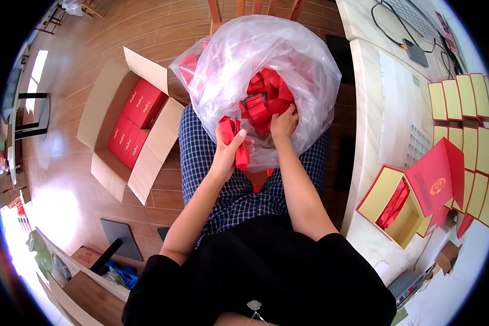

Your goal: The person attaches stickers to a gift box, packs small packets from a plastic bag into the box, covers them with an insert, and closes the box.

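Note:
A large clear plastic bag (223,60), its mouth turned toward me, rests on my lap. Inside lies a heap of shiny red packets (263,89). My left hand (226,151) is closed around red packets (241,156) at the bag's near left edge; how many it holds is unclear. Reaching into the bag, my right hand (283,124) has its fingers curled on a red packet (278,106) at the right of the heap; its fingertips are partly hidden. To my right, an open red gift box (434,176) with a yellow lining holds a red packet (395,205) in one compartment.
On the floor at left stands an open carton (107,103) with red boxes (131,133) inside. Several yellow-lined boxes (467,98) line the right of the marble counter (364,65). A phone-like device (416,53) and cables lie there. A wooden chair (255,6) stands behind the bag.

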Demonstrator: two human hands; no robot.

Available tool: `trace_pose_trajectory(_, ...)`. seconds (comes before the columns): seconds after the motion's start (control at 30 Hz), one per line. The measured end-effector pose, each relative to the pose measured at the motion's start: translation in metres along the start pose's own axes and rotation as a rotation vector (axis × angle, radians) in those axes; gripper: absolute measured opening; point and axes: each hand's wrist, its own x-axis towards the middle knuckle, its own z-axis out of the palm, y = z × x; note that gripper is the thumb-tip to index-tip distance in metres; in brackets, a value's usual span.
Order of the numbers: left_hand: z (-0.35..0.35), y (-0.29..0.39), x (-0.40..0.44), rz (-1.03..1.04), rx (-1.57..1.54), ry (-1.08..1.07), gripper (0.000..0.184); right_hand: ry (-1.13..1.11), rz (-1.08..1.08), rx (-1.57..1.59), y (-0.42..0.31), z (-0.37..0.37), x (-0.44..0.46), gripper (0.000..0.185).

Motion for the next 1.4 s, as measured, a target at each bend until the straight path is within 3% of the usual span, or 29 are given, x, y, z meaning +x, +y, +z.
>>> trace_pose_trajectory(0.07, 0.0, 0.001, 0.0, -0.021, 0.004, -0.033, 0.058, -0.095, 0.047, 0.049, 0.001, -0.008, 0.0, 0.073)
trace_pose_trajectory(0.27, 0.003, -0.004, 0.004, -0.05, -0.011, -0.053, 0.053, 0.083, -0.015, 0.224, -0.004, -0.031, -0.006, 0.052)
trace_pose_trajectory(0.37, 0.003, -0.003, 0.003, -0.065, -0.031, -0.051, 0.049, -0.064, -0.141, 0.432, -0.022, -0.073, -0.025, 0.035)
trace_pose_trajectory(0.47, 0.005, 0.004, 0.003, -0.101, -0.091, -0.073, 0.045, -0.349, 0.115, 1.12, -0.042, -0.108, -0.044, 0.016)
trace_pose_trajectory(0.5, 0.007, 0.007, 0.003, -0.126, -0.134, -0.085, 0.043, -0.349, 0.114, 1.12, -0.048, -0.118, -0.051, 0.016)
trace_pose_trajectory(0.57, 0.011, 0.01, 0.005, -0.171, -0.185, -0.105, 0.044, -0.372, -0.104, 1.399, -0.056, -0.131, -0.065, 0.01)
trace_pose_trajectory(0.63, 0.017, 0.017, 0.004, -0.175, -0.299, -0.134, 0.047, -0.474, -0.215, 1.393, -0.058, -0.137, -0.08, 0.011)
trace_pose_trajectory(0.7, 0.02, 0.024, 0.002, -0.111, -0.268, -0.114, 0.047, -0.487, -0.462, 1.247, -0.054, -0.133, -0.092, 0.022)
trace_pose_trajectory(0.87, 0.013, 0.031, 0.0, -0.001, -0.096, -0.13, 0.05, -0.705, -0.481, 1.41, -0.044, -0.137, -0.093, 0.011)
trace_pose_trajectory(0.97, 0.008, 0.03, -0.002, 0.281, 0.332, -0.069, 0.093, -0.654, -0.369, 1.277, -0.051, -0.153, -0.084, 0.017)
trace_pose_trajectory(1.0, 0.013, 0.038, -0.007, 0.474, 0.545, -0.072, 0.108, -0.595, -0.368, 1.255, -0.06, -0.158, -0.082, 0.03)
trace_pose_trajectory(1.03, 0.018, 0.046, -0.014, 0.473, 0.543, -0.076, 0.108, -0.591, -0.368, 1.252, -0.068, -0.167, -0.078, 0.03)
trace_pose_trajectory(1.13, 0.025, 0.055, -0.029, 0.364, 0.598, -0.162, 0.111, -0.516, -0.733, 0.816, -0.08, -0.191, -0.07, 0.056)
trace_pose_trajectory(1.23, 0.025, 0.057, -0.034, 0.446, 0.672, -0.161, 0.108, -0.554, -0.859, 0.569, -0.082, -0.199, -0.069, 0.052)
trace_pose_trajectory(1.3, 0.023, 0.062, -0.037, 0.352, 0.58, -0.184, 0.11, -0.585, -0.787, 0.676, -0.079, -0.197, -0.071, 0.046)
trace_pose_trajectory(1.37, 0.02, 0.064, -0.036, 0.392, 0.447, -0.215, 0.112, -0.854, -0.315, 1.049, -0.077, -0.198, -0.072, 0.043)
trace_pose_trajectory(1.4, 0.019, 0.064, -0.036, 0.385, 0.43, -0.224, 0.106, -0.781, -0.406, 1.095, -0.078, -0.193, -0.071, 0.049)
